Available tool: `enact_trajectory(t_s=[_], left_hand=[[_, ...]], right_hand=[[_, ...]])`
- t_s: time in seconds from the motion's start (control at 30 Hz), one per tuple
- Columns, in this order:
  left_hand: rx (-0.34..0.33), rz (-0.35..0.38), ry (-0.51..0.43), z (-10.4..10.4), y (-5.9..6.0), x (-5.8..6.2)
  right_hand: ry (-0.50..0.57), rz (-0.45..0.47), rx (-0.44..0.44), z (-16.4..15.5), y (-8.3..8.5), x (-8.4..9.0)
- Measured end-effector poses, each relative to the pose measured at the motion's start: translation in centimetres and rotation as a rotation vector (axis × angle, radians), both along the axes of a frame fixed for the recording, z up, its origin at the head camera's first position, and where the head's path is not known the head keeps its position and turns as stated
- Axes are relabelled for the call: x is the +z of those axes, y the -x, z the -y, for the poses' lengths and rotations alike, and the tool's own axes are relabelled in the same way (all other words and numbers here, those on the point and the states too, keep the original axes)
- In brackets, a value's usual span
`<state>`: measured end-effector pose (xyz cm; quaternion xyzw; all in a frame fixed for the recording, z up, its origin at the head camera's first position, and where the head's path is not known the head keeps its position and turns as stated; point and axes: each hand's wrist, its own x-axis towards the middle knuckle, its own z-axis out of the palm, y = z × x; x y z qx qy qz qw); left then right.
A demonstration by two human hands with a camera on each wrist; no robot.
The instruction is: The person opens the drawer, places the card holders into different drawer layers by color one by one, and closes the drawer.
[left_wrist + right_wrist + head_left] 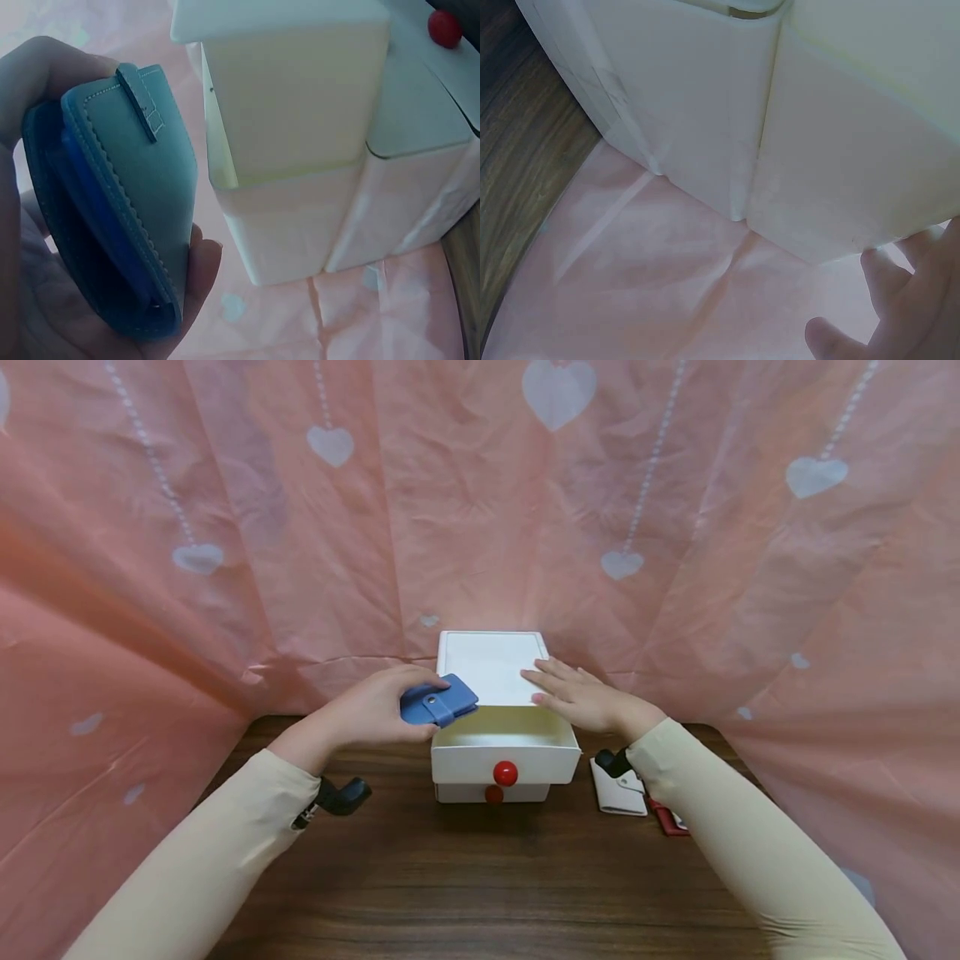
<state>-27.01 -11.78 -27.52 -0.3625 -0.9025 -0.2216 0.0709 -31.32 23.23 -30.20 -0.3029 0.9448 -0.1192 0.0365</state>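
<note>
My pale sleeves [202, 852] come in nearest, one from each side, with a black wrist device [345, 797] at each cuff. Beneath them spreads a dark wood-grained tabletop [450, 877], its far edge and both far corners meeting a pink curtain [480, 510] that hangs in folds and is printed with white hearts [559, 393] on dotted strings.

Near the middle of the far edge stands a white drawer box [491, 664]. Its upper drawer [465, 766] is pulled out toward me, a red knob [506, 773] on the front; what I can see of the inside is pale, bare wall. The lower drawer [457, 792] sits pushed in below, with a red knob of its own.

My left hand [367, 710] has thumb and fingers curved around a blue wallet [438, 700], holding it in the air just by the upper drawer's left rim. Its strap is folded over the cover, and bluish leaves show at one edge. My right hand [581, 697] grips nothing: its fingers are spread and rest on the right edge of the box's top.

Toward the tabletop's far right corner lie a white wallet [617, 789] with a strap and, just beside it, a red wallet [670, 820] partly hidden under my right sleeve.
</note>
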Motion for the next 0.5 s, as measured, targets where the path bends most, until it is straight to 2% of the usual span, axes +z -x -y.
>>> enact_trajectory(t_s=[0.2, 0.5], left_hand=[[-0.062, 0.045, -0.013, -0.9, 0.3, -0.1], [-0.084, 0.1, 0.011, -2.1, 0.3, -0.1]], right_hand=[[0.0, -0.003, -0.005, -0.1, 0.0, 0.0], [0.002, -0.01, 0.003, -0.2, 0.0, -0.1]])
